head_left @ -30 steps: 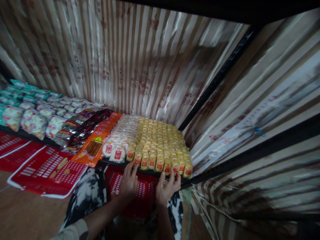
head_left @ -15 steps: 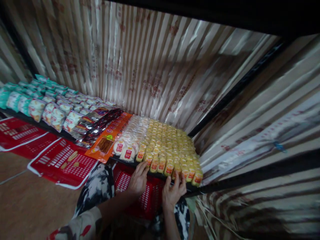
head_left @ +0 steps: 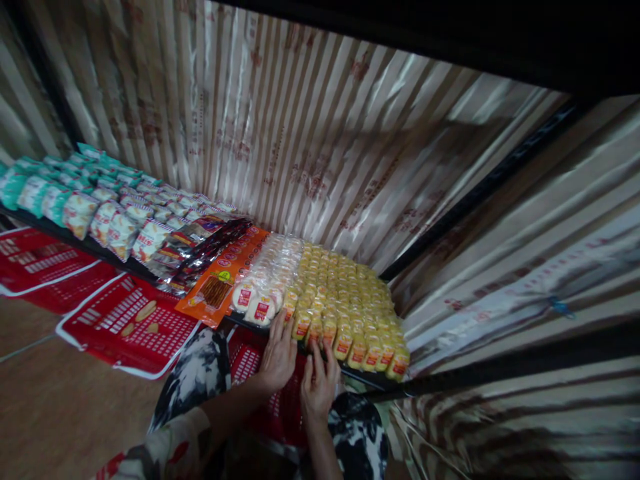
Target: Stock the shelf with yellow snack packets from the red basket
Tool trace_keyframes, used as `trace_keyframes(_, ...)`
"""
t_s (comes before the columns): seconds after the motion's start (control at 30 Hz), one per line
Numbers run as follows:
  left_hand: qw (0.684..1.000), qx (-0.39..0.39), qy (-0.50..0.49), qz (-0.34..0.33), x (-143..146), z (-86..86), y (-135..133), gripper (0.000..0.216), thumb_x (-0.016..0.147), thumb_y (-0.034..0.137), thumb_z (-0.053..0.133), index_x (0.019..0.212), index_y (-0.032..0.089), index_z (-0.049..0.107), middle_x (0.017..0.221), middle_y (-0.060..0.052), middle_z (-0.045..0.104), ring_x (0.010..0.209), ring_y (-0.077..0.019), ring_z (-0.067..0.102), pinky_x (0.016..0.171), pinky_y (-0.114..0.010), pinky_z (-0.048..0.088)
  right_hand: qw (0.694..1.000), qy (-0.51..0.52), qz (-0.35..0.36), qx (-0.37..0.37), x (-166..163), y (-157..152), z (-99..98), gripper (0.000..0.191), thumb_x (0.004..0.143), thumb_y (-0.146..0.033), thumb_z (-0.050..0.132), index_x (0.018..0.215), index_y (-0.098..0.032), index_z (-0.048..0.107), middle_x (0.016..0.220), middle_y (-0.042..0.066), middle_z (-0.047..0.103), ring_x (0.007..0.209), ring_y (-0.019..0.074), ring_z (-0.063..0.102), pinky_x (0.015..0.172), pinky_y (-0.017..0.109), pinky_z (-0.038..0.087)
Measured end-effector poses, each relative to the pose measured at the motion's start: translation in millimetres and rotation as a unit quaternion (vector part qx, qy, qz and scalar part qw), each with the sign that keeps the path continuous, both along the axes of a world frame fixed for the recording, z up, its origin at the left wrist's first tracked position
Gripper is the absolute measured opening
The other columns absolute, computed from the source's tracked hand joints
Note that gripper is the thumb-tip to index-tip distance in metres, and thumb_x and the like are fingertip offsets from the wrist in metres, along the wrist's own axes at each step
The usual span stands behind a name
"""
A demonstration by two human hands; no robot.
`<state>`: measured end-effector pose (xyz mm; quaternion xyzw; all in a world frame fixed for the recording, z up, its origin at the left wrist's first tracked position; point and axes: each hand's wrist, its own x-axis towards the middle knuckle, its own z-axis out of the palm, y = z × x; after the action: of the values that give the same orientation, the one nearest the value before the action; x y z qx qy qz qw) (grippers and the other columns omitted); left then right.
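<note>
Rows of small yellow wrapped cakes [head_left: 345, 293] fill the right end of a low black shelf [head_left: 370, 379]. My left hand [head_left: 278, 357] lies with stretched fingers against the front of the leftmost yellow row. Beside it, my right hand [head_left: 319, 383] touches the front cakes a little further right, its fingers extended and somewhat apart. Neither hand grips a cake. Left of the yellow rows are white round wrapped cakes [head_left: 261, 308] with red labels. An orange snack packet [head_left: 215, 293] leans over the shelf's front edge.
Dark shiny packets [head_left: 187, 247], white bags [head_left: 115, 227] and green bags [head_left: 37, 193] line the shelf's left. Red baskets [head_left: 135, 327] stand below. Striped plastic sheeting [head_left: 300, 147] hangs behind; a black post [head_left: 480, 193] slants at the right.
My right hand has moved left along the front of the yellow cakes, closer to my left hand. The left hand has shifted slightly up, its fingers straighter. The view has tilted slightly.
</note>
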<state>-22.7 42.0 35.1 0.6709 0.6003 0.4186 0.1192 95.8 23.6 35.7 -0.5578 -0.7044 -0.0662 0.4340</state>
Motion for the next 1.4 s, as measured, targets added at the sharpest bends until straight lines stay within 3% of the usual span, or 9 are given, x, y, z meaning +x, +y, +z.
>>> trace_keyframes(0.17,1.000,-0.015,-0.011,-0.011,-4.6,1.2,4.5,0.047,0.091,0.024,0.027,0.135,0.007,0.031,0.145,-0.017,0.027,0.136,-0.0245,0.020,0.108,-0.049,0.027,0.998,-0.019,0.062,-0.020,-19.8,11.4,-1.3,0.038,0.091,-0.028,0.035,0.123,-0.020,0.052,0.128,0.012,0.048,0.120,0.0232,0.040,0.093,0.044,0.039)
trace_keyframes(0.37,1.000,-0.010,0.000,-0.023,-17.0,10.0,-1.9,0.043,0.090,0.021,0.031,0.131,0.010,0.040,0.145,-0.015,0.026,0.136,-0.0245,0.018,0.108,-0.048,0.027,0.998,-0.039,0.054,-0.015,-29.1,23.5,-6.1,0.041,0.091,-0.027,0.035,0.126,-0.013,0.048,0.126,0.015,0.049,0.120,0.0229,0.039,0.095,0.045,0.037)
trace_keyframes(0.6,0.997,-0.012,-0.016,0.076,-40.8,12.7,-17.3,0.038,0.087,0.015,0.032,0.120,0.012,0.050,0.141,-0.015,0.028,0.131,-0.0267,0.026,0.105,-0.047,0.032,0.997,-0.028,0.058,-0.031,-34.5,15.4,2.8,0.040,0.090,-0.022,0.033,0.128,-0.015,0.046,0.131,0.013,0.046,0.124,0.0216,0.036,0.098,0.046,0.035)
trace_keyframes(0.83,0.990,0.011,-0.024,0.142,-56.0,5.4,-14.9,0.044,0.081,0.012,0.038,0.125,0.014,0.043,0.138,-0.014,0.031,0.130,-0.0283,0.027,0.103,-0.050,0.035,0.996,-0.010,0.077,-0.048,-50.2,4.7,4.7,0.038,0.089,-0.019,0.034,0.123,-0.016,0.051,0.131,0.013,0.045,0.123,0.0223,0.037,0.098,0.048,0.037)
trace_keyframes(1.23,0.996,0.032,0.048,0.069,-64.4,-7.6,-3.5,0.057,0.073,-0.002,0.037,0.129,0.010,0.041,0.138,-0.017,0.036,0.133,-0.0280,0.025,0.102,-0.049,0.037,0.995,0.006,0.073,-0.068,-56.5,-5.7,-11.7,0.036,0.086,-0.020,0.036,0.115,-0.017,0.058,0.126,0.014,0.048,0.118,0.0233,0.045,0.094,0.047,0.043)
trace_keyframes(1.4,0.993,0.040,0.092,0.061,-69.3,-9.8,1.4,0.052,0.075,-0.001,0.036,0.126,0.008,0.043,0.136,-0.019,0.037,0.133,-0.0273,0.025,0.103,-0.047,0.036,0.996,0.002,0.063,-0.068,-54.4,-6.1,-11.0,0.036,0.087,-0.021,0.036,0.115,-0.017,0.058,0.125,0.014,0.049,0.118,0.0239,0.044,0.094,0.047,0.043)
